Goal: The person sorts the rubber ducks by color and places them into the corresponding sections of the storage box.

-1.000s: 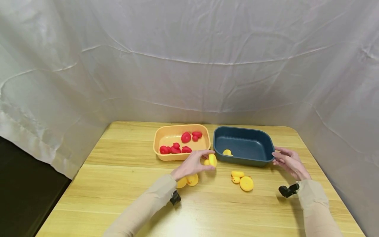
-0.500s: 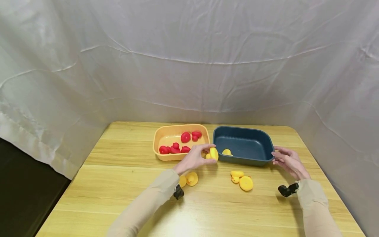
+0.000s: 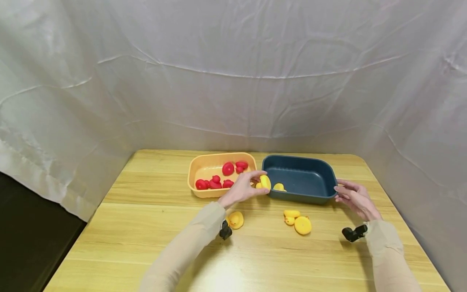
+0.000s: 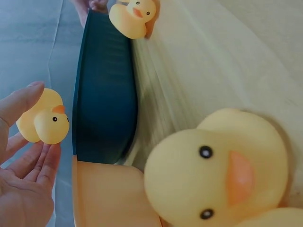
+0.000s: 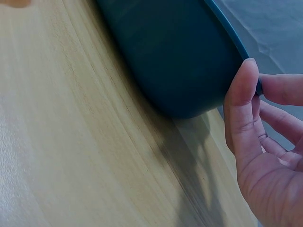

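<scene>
Between thumb and fingers, my left hand (image 3: 242, 189) pinches a yellow rubber duck (image 4: 51, 122) above table height, at the near left corner of the dark blue bin (image 3: 303, 198). My right hand (image 5: 270, 156) grips that bin's rim at its right end, thumb on one side and fingers on the other. One yellow duck (image 3: 279, 187) lies inside the blue bin at its left. Two more yellow ducks (image 3: 303, 225) lie on the wood in front of it. Below my left wrist sits another duck (image 3: 236, 220), partly hidden with a neighbour by the sleeve and wrist camera.
An orange bin (image 3: 204, 194) with several red ducks (image 3: 215, 183) stands left of the blue bin, close beside it. A pale curtain (image 3: 233, 101) hangs behind and around the wooden table (image 3: 138, 227).
My left hand has moved right and away from me with the duck, from in front of the orange bin to the blue bin's edge. My right hand has stayed on the rim.
</scene>
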Demonstrator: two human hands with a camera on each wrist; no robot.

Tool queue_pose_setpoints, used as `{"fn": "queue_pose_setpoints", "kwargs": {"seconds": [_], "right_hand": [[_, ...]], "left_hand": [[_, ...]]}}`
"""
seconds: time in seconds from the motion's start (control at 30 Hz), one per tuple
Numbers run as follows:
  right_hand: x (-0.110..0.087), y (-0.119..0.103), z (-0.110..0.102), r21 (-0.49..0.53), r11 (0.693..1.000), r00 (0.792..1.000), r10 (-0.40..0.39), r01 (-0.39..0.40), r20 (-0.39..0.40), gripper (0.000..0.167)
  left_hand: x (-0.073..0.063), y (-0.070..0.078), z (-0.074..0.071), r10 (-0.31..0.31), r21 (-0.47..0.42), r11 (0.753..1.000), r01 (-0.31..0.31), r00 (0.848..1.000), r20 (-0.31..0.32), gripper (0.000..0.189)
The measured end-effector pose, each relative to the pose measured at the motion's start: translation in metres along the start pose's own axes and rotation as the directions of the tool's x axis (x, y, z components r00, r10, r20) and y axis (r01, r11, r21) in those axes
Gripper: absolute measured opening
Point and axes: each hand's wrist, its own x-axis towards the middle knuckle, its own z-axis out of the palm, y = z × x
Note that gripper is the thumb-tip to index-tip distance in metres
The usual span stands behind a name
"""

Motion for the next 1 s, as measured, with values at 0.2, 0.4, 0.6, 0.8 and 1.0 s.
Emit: {"fn": "queue_pose_setpoints", "kwargs": {"seconds": [0.2, 0.4, 0.6, 0.8, 1.0], "right_hand": [[0.000, 0.000, 0.001, -0.013, 1.000, 1.000, -0.004, 0.004, -0.002, 0.025], [-0.001, 0.000, 0.000, 0.003, 1.000, 1.000, -0.022, 0.022, 0.010, 0.027], [-0.001, 0.001, -0.001, -0.003, 1.000, 1.000, -0.014, 0.014, 0.006, 0.026], [0.000, 0.002, -0.001, -0.013, 1.000, 1.000, -0.017, 0.017, 0.005, 0.025], [0.000, 0.002, -0.002, -0.008, 1.000, 1.000, -0.011, 0.011, 0.002, 0.025]], "left_hand": [[0.007, -0.001, 0.000, -0.024, -0.014, 1.000, 0.024, 1.000, -0.015, 0.059], [0.015, -0.001, 0.001, -0.026, 0.015, 1.000, 0.026, 0.999, -0.034, 0.058], [0.023, 0.000, 0.004, -0.054, -0.001, 0.999, 0.054, 0.998, -0.039, 0.059], [0.032, -0.001, 0.007, -0.092, -0.059, 0.994, 0.089, 0.995, -0.047, 0.060], [0.040, -0.002, 0.010, -0.118, -0.127, 0.986, 0.110, 0.991, -0.063, 0.060]]}}
